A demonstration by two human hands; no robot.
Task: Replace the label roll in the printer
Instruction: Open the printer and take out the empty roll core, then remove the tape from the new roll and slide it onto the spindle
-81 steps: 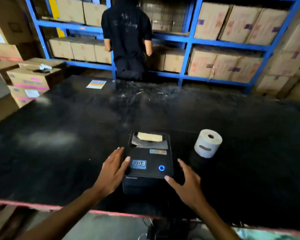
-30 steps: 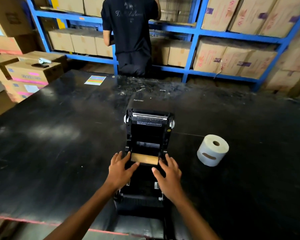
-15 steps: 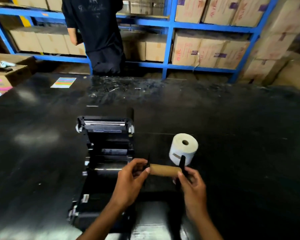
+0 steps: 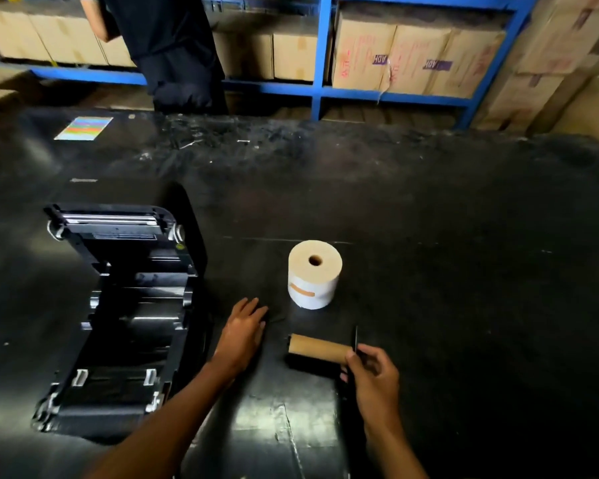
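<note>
The black label printer (image 4: 125,319) sits at the left of the black table (image 4: 464,271) with its lid swung up and back; its roll bay looks empty. A full white label roll (image 4: 313,274) stands on end to the right of the printer. In front of that roll my right hand (image 4: 372,378) grips the right end of the empty brown cardboard core (image 4: 317,347), which sits on a black spindle with an end plate. My left hand (image 4: 242,331) hovers flat between the printer and the core, fingers apart, holding nothing.
A person in black clothes (image 4: 173,46) stands beyond the table's far edge, facing blue shelving (image 4: 320,53) packed with cardboard boxes. A striped colour card (image 4: 83,127) lies at the table's far left. Small debris is scattered along the far edge.
The printer lid was opened and the empty core lifted out with both hands. Since then my left hand has let go of the core, and my right hand has carried it rightward.
</note>
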